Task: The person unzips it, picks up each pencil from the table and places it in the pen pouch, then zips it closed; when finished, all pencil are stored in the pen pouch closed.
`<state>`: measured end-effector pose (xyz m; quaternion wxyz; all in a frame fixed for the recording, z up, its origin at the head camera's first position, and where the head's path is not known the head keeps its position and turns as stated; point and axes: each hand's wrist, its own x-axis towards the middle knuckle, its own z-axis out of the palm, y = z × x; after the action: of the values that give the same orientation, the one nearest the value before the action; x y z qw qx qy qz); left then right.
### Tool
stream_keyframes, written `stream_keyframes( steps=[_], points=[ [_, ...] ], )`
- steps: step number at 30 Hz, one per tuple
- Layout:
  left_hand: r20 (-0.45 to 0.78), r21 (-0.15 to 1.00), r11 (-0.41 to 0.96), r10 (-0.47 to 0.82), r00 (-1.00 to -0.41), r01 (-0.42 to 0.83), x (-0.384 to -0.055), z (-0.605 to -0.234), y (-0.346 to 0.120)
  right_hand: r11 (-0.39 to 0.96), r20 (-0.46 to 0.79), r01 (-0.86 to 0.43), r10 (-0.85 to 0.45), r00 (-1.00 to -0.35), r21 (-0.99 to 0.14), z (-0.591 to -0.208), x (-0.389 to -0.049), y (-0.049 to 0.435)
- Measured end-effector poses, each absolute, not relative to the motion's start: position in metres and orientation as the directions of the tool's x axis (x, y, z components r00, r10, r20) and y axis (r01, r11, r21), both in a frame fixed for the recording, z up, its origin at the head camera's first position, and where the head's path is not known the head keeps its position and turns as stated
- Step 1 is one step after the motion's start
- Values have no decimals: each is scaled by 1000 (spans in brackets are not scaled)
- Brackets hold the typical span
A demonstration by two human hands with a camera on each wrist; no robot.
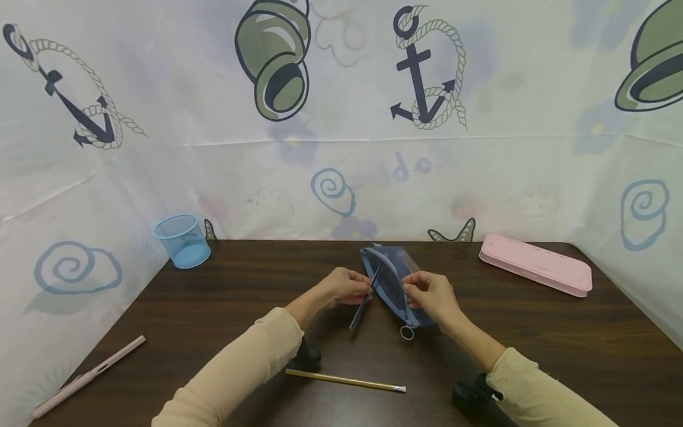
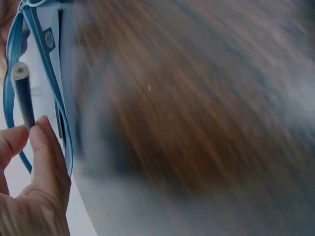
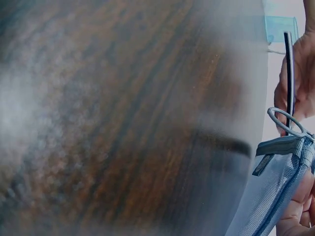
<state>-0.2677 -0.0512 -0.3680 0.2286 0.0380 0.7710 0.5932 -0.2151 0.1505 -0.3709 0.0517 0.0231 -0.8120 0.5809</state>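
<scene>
My left hand (image 1: 345, 287) pinches a dark pencil (image 1: 360, 312) between thumb and fingertips. The pencil slants upward, its far end at the unzipped mouth of a blue mesh zip pouch (image 1: 404, 261). In the left wrist view, the flat near end of the pencil (image 2: 23, 96) points at the camera. With thumb and fingers, my right hand (image 1: 433, 295) grips the pouch's right edge, and the mouth gapes. A ring zipper pull (image 3: 286, 122) hangs at the pouch's near corner. Closer to me, a yellow pencil (image 1: 344, 380) with a white eraser lies on the table.
A blue mesh cup (image 1: 187, 246) stands at the table's back left. At the back right lies a pink pencil case (image 1: 536, 265). A pale pink, pen-like stick (image 1: 88, 377) rests along the left edge. Printed white cloth (image 1: 341, 172) encloses the brown table (image 1: 256, 267).
</scene>
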Motion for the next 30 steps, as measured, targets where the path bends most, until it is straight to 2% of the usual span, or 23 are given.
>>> stream_keyframes(
  steps=[7, 12, 30],
  points=[
    [-344, 938, 152, 266, -901, -313, -271, -371, -34, 323, 107, -95, 18, -994, -942, -370, -215, 150],
    [-368, 930, 117, 249, -896, -349, -273, -371, -23, 327, 107, -98, 9, -994, -940, -370, -215, 151],
    [-261, 965, 17, 143, -955, -261, -272, -379, 10, 325, 99, -93, 1, -995, -941, -370, -213, 151]
  ],
)
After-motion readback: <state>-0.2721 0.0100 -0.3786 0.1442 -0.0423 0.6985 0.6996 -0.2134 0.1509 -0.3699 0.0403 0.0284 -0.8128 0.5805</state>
